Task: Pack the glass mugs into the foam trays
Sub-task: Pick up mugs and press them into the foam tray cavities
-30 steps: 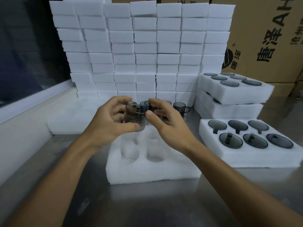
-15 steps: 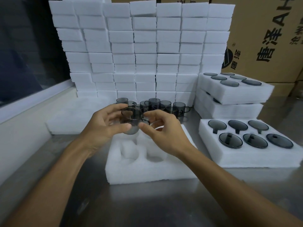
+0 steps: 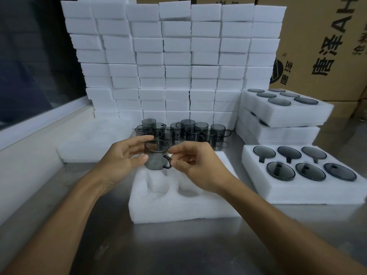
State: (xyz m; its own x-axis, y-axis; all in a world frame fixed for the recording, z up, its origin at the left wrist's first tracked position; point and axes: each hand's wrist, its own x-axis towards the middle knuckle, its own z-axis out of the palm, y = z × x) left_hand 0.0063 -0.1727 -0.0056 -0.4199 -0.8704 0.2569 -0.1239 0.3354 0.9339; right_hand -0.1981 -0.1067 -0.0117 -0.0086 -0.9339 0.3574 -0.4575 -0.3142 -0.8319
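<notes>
A smoky grey glass mug hangs upright just above the far left part of a white foam tray with round pockets. My left hand holds the mug's body between thumb and fingers. My right hand pinches the mug's handle, which points to the right. Behind the tray stand several more grey mugs in a cluster on the steel table. The tray's far pockets are partly hidden by my hands.
A filled foam tray of mugs lies at the right, with two more stacked trays behind it. A wall of white foam blocks rises at the back. Cardboard boxes stand at the back right. A flat foam sheet lies left.
Both hands have brought the mug down and toward me, away from the cluster. The mug's handle has turned to the right, where my right hand now pinches it.
</notes>
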